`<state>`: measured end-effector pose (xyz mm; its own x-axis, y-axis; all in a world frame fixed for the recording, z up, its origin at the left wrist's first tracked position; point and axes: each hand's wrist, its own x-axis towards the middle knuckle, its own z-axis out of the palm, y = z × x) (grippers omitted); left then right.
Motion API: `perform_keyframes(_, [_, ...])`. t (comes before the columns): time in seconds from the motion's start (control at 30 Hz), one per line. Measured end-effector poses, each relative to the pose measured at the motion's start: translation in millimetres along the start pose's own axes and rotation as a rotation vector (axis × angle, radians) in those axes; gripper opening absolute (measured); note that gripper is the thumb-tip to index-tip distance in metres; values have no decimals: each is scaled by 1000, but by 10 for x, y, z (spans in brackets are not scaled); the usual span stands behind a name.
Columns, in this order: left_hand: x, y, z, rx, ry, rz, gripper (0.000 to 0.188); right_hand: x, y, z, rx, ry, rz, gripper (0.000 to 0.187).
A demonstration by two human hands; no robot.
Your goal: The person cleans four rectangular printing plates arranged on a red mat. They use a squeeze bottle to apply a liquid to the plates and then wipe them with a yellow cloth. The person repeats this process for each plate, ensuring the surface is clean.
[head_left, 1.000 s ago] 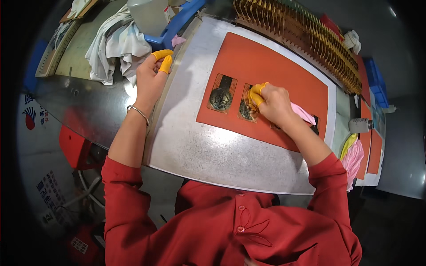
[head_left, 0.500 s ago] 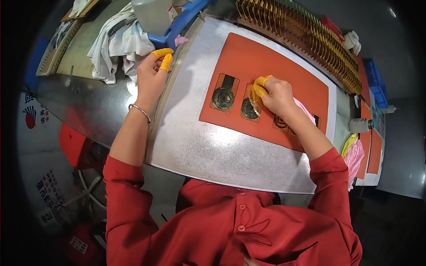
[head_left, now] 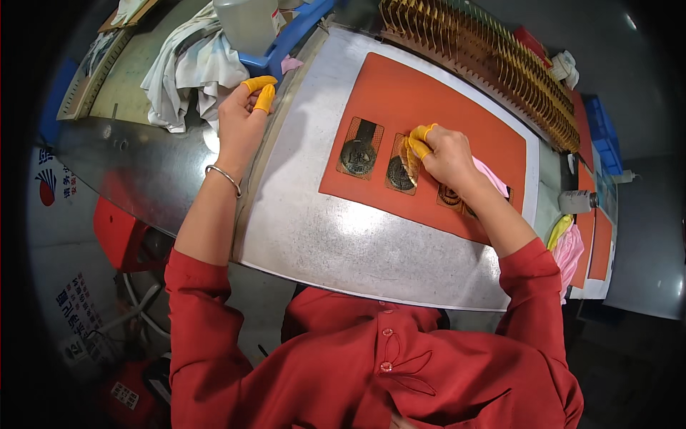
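Note:
Yellow finger cots cover fingertips on both hands. My right hand [head_left: 446, 156] pinches a thin gold metal piece [head_left: 411, 161], tilted along the right side of a dark, round-patterned plate [head_left: 398, 174]. Whether the two are joined, I cannot tell. Left of it a similar plate [head_left: 359, 148] lies flat on the orange mat [head_left: 407, 93]. More plates are partly hidden below my right wrist, where a pink cloth [head_left: 491, 176] also shows. My left hand [head_left: 243, 114] hovers by the table's left edge, its fingers curled and thumb near forefinger, with nothing visible in them.
A slotted rack [head_left: 486, 68] of upright gold plates stands along the back. White cloths [head_left: 193, 71] and a blue tray [head_left: 293, 32] with a clear container [head_left: 246, 25] are at the far left. On the right are a bottle [head_left: 577, 201] and a pink cloth [head_left: 569, 254].
The whole picture has shifted very slightly. The gold piece in my right hand is tilted a little differently over the plate. My left hand stays nearly where it was.

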<state>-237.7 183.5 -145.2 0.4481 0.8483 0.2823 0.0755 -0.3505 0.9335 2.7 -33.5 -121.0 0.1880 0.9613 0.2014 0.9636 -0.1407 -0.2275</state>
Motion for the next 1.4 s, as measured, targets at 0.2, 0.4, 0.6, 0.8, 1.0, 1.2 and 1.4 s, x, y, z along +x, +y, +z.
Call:
perform_keyframes(0.2, [-1,-33,-8,18,-54,-26,22,81,-67,16,4,-8,70,11])
perform_keyframes(0.4, [14,-28,-18,-3,-12,-4,20,130,23,-12,18,-23,76,11])
perform_keyframes(0.6, [27,-33,1,-27,20,2,19,89,78,-39,17,-68,27,13])
perform_keyframes(0.8, [-11,-30,4,17,-11,10,20,79,-6,-28,3,-56,6,12])
perform_keyframes(1.0, [-2,48,34,46,-39,15,20,89,-20,25,23,-21,-14,12])
perform_keyframes(1.2, [6,-51,-28,-23,-46,-39,21,164,-31,21,67,-43,19,10])
perform_keyframes(1.4, [13,-19,-33,42,-56,-32,22,-387,-327,55,66,-126,-247,9])
